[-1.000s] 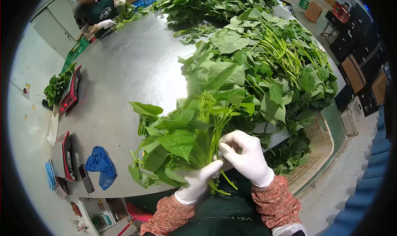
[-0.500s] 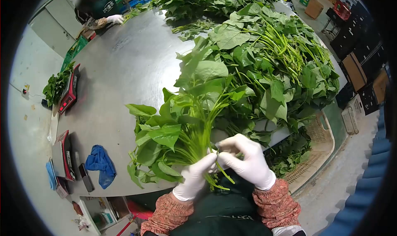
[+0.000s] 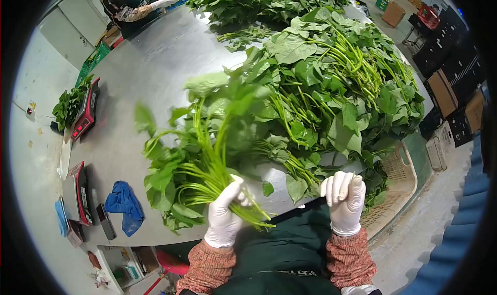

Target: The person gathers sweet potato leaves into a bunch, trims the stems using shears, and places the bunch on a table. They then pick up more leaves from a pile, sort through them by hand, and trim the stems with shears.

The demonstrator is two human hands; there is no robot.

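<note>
My left hand [image 3: 226, 212], in a white glove, is wrapped round the stems of a bunch of leafy greens [image 3: 207, 181]. The leaves fan out up and to the left over the metal table [image 3: 140, 98], some smeared by motion, and cut stem ends poke out below the fist. My right hand [image 3: 344, 199], gloved too, is raised apart from the bunch at the table's front edge. Its fingers are curled in against the thumb; whatever they may hold is too small to make out. Beyond it lies a big heap of leafy greens [image 3: 331, 88].
At the left stand two red scales [image 3: 85, 111], one bearing greens. A blue cloth [image 3: 126, 207] lies near a dark narrow object [image 3: 106, 222]. A beige plastic basket [image 3: 396, 202] with greens stands below the table at right. A co-worker's gloved hand [image 3: 164, 3] shows at the far side.
My right hand has come away from the stems and moved right. My left hand has shifted left with the bunch, whose leaves have swung. The co-worker's hand has moved up and right.
</note>
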